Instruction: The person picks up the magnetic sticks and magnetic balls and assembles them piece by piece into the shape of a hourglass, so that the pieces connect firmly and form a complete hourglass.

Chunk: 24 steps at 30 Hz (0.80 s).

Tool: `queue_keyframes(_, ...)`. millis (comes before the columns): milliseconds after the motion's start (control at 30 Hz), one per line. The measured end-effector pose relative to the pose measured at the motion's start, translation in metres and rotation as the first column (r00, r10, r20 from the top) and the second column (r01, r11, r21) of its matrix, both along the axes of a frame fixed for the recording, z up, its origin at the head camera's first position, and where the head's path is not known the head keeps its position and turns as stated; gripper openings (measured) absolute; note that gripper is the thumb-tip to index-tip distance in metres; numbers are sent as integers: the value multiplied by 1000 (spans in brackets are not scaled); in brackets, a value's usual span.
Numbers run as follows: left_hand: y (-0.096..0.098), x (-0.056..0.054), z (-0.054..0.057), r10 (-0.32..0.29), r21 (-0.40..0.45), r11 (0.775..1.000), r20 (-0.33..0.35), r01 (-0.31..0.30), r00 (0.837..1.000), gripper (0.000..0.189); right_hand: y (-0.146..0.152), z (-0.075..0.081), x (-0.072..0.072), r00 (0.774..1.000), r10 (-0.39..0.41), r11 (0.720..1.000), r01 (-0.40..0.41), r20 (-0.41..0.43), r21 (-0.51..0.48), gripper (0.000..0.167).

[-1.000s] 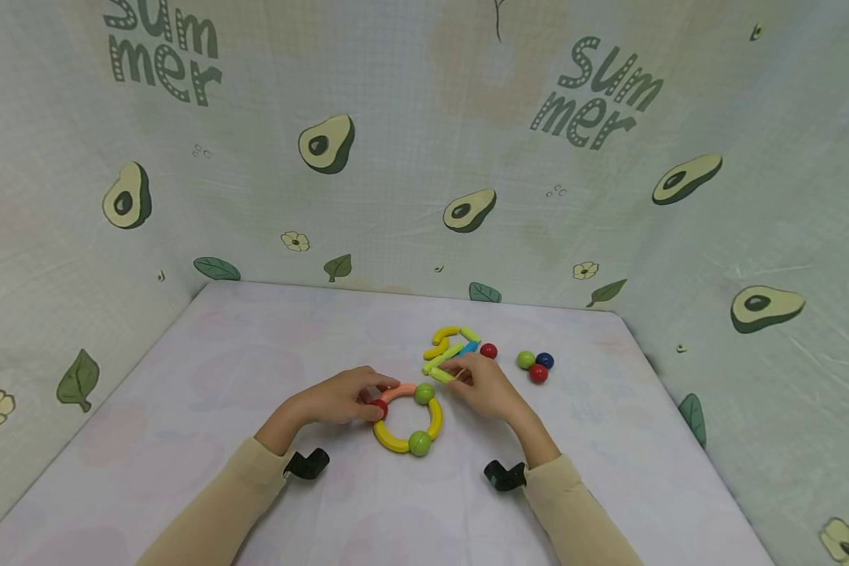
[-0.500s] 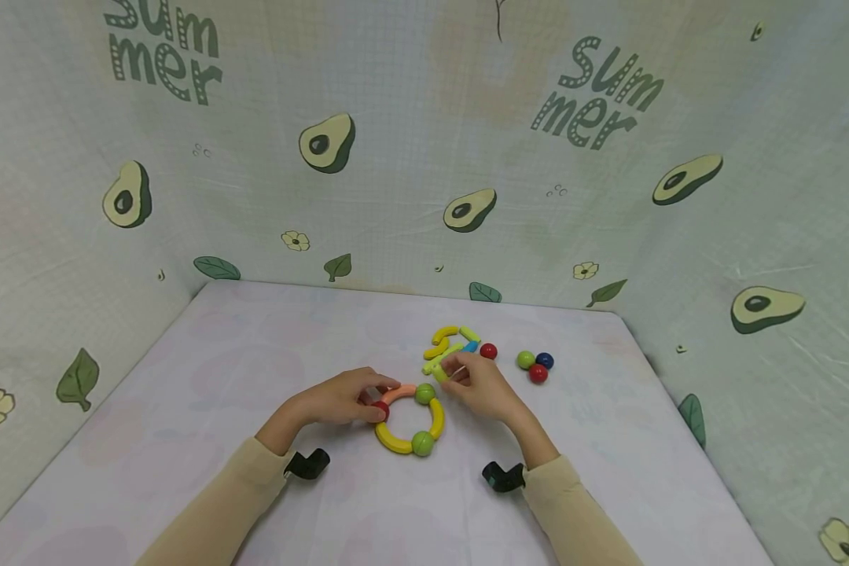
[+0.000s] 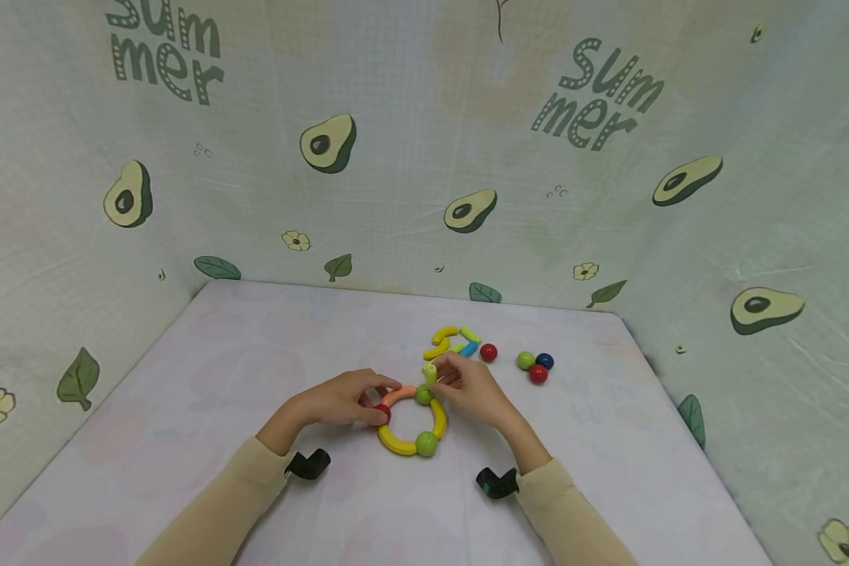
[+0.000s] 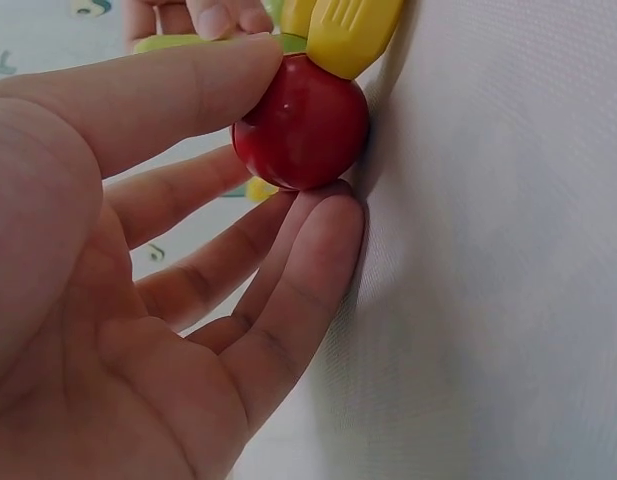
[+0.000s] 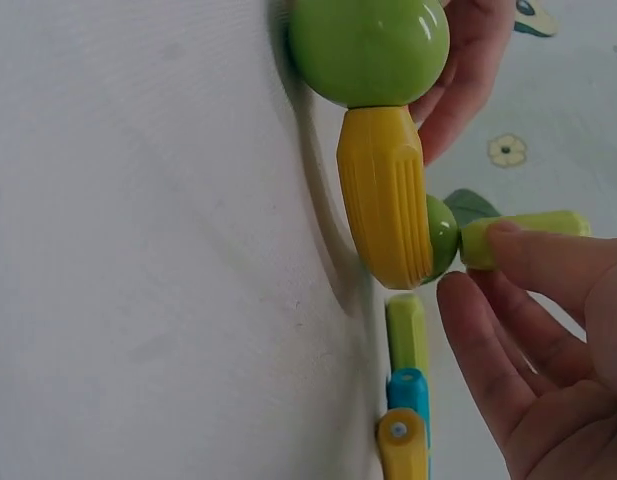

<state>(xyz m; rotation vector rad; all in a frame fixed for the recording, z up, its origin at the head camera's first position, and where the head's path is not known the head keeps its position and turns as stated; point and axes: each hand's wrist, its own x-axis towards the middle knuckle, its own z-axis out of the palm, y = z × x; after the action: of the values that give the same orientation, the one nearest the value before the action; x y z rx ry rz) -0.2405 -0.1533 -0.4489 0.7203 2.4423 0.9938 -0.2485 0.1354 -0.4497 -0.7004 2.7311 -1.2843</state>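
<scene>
A ring of curved rods and balls lies on the table in the head view: a salmon curved rod (image 3: pixel 398 395), two yellow curved rods (image 3: pixel 396 445), a far green ball (image 3: pixel 423 395), a near green ball (image 3: pixel 427 444) and a red ball. My left hand (image 3: pixel 347 398) grips the red ball (image 4: pixel 303 125) at the ring's left, thumb on one side and fingers on the other. My right hand (image 3: pixel 471 390) pinches a light green straight rod (image 5: pixel 533 228) between thumb and fingers. That rod stands up from the table, its lower end right at the far green ball.
Behind the right hand lie loose yellow curved rods (image 3: pixel 445 334), a light green rod (image 3: pixel 470 335) and a blue rod (image 3: pixel 470 349). A loose red ball (image 3: pixel 489 352) sits beside them. Farther right, green, navy (image 3: pixel 545 361) and red balls are grouped together. Patterned cloth walls surround the table.
My right hand has turned the light green rod from lying flat to upright and brought it left to the far green ball. The ring has shifted slightly right; my left hand keeps its grip.
</scene>
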Motion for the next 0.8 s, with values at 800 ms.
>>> queue_keyframes(800, -2, 3, 3, -28, 65, 998, 100, 21, 995, 74, -19, -9, -4, 999, -33, 998, 32, -29, -46, 29)
